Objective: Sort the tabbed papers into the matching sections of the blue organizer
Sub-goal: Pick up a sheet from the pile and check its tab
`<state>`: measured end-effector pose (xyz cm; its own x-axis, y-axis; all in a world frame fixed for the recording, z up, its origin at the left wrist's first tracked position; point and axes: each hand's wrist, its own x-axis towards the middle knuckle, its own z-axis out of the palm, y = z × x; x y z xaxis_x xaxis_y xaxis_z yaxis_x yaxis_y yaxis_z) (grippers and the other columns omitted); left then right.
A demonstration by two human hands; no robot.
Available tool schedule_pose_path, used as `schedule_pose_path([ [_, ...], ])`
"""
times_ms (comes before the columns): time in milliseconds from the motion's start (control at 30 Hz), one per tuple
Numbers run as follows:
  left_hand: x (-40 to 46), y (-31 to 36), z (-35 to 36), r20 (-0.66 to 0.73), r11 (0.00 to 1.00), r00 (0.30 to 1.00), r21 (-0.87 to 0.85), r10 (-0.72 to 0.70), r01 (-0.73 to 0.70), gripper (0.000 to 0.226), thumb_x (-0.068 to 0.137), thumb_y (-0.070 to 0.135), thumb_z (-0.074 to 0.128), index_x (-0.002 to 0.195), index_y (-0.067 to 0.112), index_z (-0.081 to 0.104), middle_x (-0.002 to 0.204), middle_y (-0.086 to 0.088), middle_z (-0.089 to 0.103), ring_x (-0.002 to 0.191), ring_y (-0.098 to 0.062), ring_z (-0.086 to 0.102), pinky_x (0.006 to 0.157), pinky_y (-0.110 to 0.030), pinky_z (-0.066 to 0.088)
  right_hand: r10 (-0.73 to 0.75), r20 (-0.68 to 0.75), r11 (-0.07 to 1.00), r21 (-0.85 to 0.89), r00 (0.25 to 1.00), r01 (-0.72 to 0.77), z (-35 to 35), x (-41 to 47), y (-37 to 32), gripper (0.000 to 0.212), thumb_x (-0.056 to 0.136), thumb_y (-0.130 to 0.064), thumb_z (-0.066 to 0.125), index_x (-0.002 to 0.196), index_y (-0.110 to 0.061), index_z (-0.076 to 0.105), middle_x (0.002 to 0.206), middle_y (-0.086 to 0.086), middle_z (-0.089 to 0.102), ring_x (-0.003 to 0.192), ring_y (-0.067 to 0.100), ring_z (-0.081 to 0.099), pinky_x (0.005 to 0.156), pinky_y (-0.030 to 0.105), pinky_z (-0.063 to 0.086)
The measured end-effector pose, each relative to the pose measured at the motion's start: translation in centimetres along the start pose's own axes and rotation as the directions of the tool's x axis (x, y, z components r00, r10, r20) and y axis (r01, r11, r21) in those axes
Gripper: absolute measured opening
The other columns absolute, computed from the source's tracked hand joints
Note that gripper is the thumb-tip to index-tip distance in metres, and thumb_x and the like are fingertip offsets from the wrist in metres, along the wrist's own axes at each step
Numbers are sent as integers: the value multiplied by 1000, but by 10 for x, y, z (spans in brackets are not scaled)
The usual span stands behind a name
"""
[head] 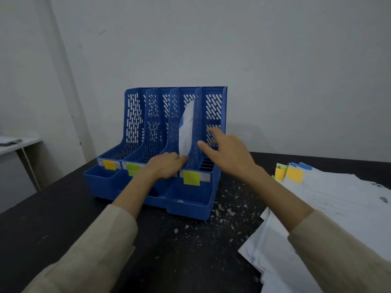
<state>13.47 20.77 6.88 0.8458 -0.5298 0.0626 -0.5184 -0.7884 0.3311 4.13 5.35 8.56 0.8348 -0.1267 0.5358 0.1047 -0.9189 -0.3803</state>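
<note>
A: Head view: pale wall, dark speckled table [190, 250]. Where's the sheet?

B: Mid-frame, the paper [186, 132] stands in the blue organizer [135, 115], third section from the left. Left hand [167, 166] pinches its lower edge; I'd seat it fully.

A: The other?

B: Right hand [230, 153] hovers spread, empty. The paper stack [338, 208] waits lower right.

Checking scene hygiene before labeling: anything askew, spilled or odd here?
Yes. Pale flecks are scattered over the dark table in front of the blue organizer, like spilled debris. The paper stack at right is fanned untidily. The sheet in the third section bows rather than standing flat.
</note>
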Motion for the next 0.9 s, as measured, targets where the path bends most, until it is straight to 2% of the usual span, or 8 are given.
schedule_pose_path([
  [133, -6, -10, 5, -294, 986, 952, -114, 82, -120, 56, 96, 52, 36, 58, 11, 36, 54, -5, 35, 49, -19, 36, 52, -31, 28, 23, -22, 1000, -9, 1000, -23, -9, -19, 23, 56, 94, -50, 43, 140, -18, 37, 109, 13, 67, 96, 29, 62, 81, 42, 51],
  [267, -22, -9, 10, -547, 973, 833, -134, 88, -190, 37, 92, 49, 50, 82, 16, 64, 68, 5, 58, 64, -13, 53, 61, -27, 44, 54, -36, 999, 3, 998, -54, -16, -33, 39, 52, 95, -47, 45, 137, -19, 41, 102, 11, 68, 91, 27, 63, 78, 41, 52],
  [333, -28, 0, 12, -646, 959, 761, -176, 57, -221, 32, 90, 45, 56, 91, 14, 64, 77, 4, 61, 72, -14, 57, 69, -30, 49, 78, -41, 997, -1, 996, -78, -21, -39, 45, 50, 95, -46, 46, 136, -19, 43, 106, 10, 68, 95, 26, 62, 80, 40, 51],
  [400, -27, 6, 12, -639, 959, 768, -188, 46, -213, 28, 92, 41, 56, 81, 14, 58, 71, 2, 57, 66, -15, 53, 65, -30, 45, 94, -37, 996, 8, 995, -93, -24, -44, 49, 48, 94, -46, 46, 134, -20, 45, 112, 6, 67, 101, 26, 61, 84, 39, 50],
  [500, -14, 7, 19, -572, 965, 820, -207, 16, -163, 49, 99, 31, 45, 55, 12, 34, 49, -5, 35, 46, -19, 33, 52, -31, 30, 136, -28, 991, 8, 990, -136, -25, -51, 59, 45, 93, -47, 47, 129, -20, 49, 113, 4, 67, 103, 25, 61, 87, 41, 50],
  [633, -8, 9, 36, -602, 978, 797, -188, -43, -89, 54, 102, 29, 38, 51, 13, 29, 46, -6, 27, 42, -20, 25, 44, -31, 19, 158, 2, 987, 43, 987, -158, -19, -62, 69, 48, 91, -46, 51, 131, -21, 48, 111, 5, 68, 106, 24, 60, 89, 41, 49],
  [800, -7, 14, 40, -623, 977, 779, -201, -68, -76, 55, 102, 26, 37, 49, 16, 28, 43, -4, 26, 42, -21, 27, 65, -44, 40, 2, 140, 968, 248, 990, -37, 9, -63, 44, 60, 90, -46, 55, 143, -35, 30, 110, 21, 63, 98, 31, 63, 86, 45, 51],
  [900, -7, 15, 39, -620, 980, 780, -192, -79, -54, 56, 102, 27, 37, 48, 16, 27, 43, -3, 26, 42, -20, 26, 72, -46, 42, -52, 67, 982, 182, 996, 39, 25, -52, 32, 38, 92, -38, 56, 126, -22, 55, 102, 14, 67, 90, 25, 63, 77, 39, 52],
])
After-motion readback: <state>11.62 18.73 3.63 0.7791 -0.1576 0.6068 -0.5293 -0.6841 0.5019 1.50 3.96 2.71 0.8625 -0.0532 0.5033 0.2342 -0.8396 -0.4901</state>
